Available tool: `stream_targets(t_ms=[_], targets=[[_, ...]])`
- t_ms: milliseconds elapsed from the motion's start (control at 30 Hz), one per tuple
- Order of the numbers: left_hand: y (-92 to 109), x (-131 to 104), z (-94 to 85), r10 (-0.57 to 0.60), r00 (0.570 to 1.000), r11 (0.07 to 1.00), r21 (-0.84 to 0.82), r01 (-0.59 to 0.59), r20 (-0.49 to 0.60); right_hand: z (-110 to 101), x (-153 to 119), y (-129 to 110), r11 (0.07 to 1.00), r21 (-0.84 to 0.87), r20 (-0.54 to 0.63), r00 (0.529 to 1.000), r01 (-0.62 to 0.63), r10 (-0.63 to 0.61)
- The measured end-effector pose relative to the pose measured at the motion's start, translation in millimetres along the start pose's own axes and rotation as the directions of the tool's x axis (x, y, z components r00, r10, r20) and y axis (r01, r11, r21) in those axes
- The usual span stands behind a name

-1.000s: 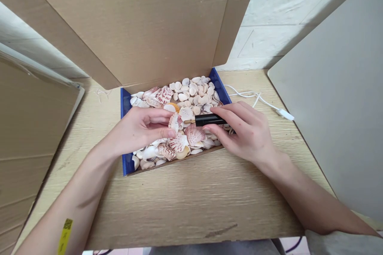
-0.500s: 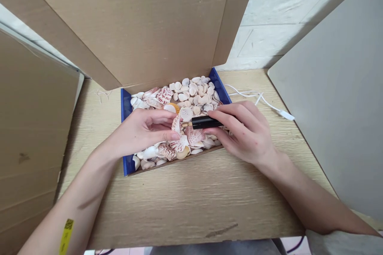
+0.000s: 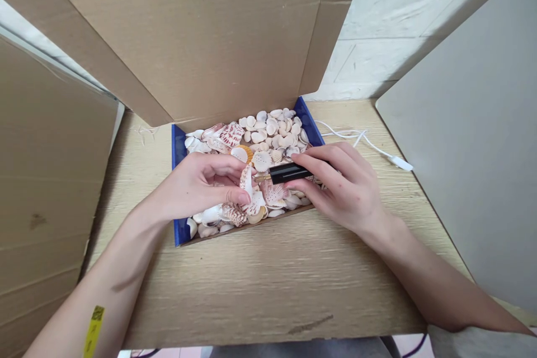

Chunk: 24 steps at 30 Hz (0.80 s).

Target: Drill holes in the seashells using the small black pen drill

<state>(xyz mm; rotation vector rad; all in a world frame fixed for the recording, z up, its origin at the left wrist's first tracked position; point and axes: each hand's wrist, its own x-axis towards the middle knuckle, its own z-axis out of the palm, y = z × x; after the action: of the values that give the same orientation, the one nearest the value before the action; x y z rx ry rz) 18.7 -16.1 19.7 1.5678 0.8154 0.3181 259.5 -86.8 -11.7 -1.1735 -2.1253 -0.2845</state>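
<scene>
Centrally, above the near half of a shallow box, a speckled shell (image 3: 245, 178) stands roughly on edge, its long axis running near to far. The left hand (image 3: 201, 187) pinches it from the left, thumb on the near side and fingers on the far side. From the right, a black pen-shaped tool (image 3: 288, 173) lies almost crosswise to that axis, its brass-coloured tip (image 3: 263, 178) aimed left at the shell's right face. Tip and shell are very close; whether they touch, I cannot tell. The right hand (image 3: 346, 187) grips the tool's barrel between thumb and fingers, so the left hand is the nearer one to the shell, while the right reaches it only through the tool.

Beneath both hands, the box (image 3: 309, 122) with blue end walls holds many loose shells: small pale ones (image 3: 272, 128) at the far right, an orange-rimmed one (image 3: 252, 152) just beyond the left fingers. Further out, a cardboard panel (image 3: 210, 33) rises at the far side, and a white cable (image 3: 342, 132) lies on the wooden table (image 3: 268, 279) to the right.
</scene>
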Motion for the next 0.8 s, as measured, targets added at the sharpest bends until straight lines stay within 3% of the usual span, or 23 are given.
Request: stream_targets(t_ms=[300,533,633,800], targets=[[2,2,3.5,-0.016,1.0,1.0,0.016,0.016,-0.012,2,-1,-12,1.0,0.005,0.145,0.989,-0.023,0.022],[-2,2,4.3,0.06,0.995,0.998,0.028,-0.058,-0.074,1,-2,-11,0.998,0.027,0.092,0.995,-0.048,0.045],[-5,3,2.3,0.106,0.964,0.992,0.09,-0.086,-0.242,0,-2,-8,0.995,0.014,0.047,0.994,-0.096,0.095],[-14,7,-5.6,0.174,0.832,0.983,0.146,-0.113,-0.527,1,-2,-3,0.977,-0.005,-0.016,0.977,-0.213,0.213]])
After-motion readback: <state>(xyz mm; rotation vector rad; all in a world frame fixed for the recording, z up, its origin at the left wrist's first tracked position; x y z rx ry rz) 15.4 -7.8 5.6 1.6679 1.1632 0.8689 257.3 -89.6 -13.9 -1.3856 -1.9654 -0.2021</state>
